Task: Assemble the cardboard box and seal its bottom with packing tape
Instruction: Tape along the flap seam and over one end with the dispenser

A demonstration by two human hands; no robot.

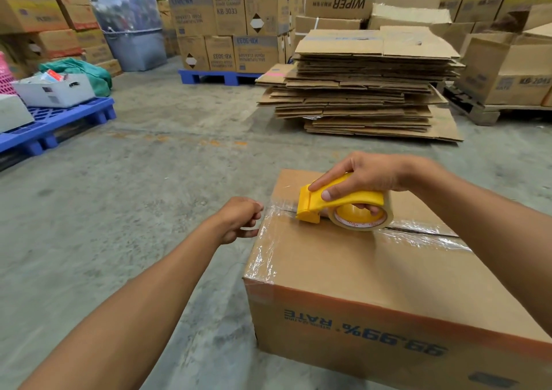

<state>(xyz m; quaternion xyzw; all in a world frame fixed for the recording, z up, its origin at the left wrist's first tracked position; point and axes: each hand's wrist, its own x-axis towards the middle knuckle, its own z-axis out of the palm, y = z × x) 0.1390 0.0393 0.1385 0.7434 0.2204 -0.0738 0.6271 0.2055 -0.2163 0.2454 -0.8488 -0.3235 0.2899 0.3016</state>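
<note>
Far left of frame: two blue plastic pallets, the nearer blue pallet (56, 123) carrying one white bin (55, 90); its slatted edge borders a wide stretch of bare grey concrete floor (149, 180), mottled and rough, open across the middle left.

Lower left to centre: left hand (240, 219), fingers curled and pinching the clear tape end at the box's left top edge.

Centre right: one cardboard box (373, 273), brown corrugated, rectangular, printed side upside down, resting on the floor at lower right. Clear glossy packing tape (268, 246) runs along its centre seam and wrinkles down the left edge.

Right hand (364, 177) clenches one yellow plastic tape dispenser (337, 203), fingers through the roll's core; the dispenser touches the box top over the seam.

Upper right: one stack of flattened cartons (367, 87), ragged edges, well apart from the box.
</note>
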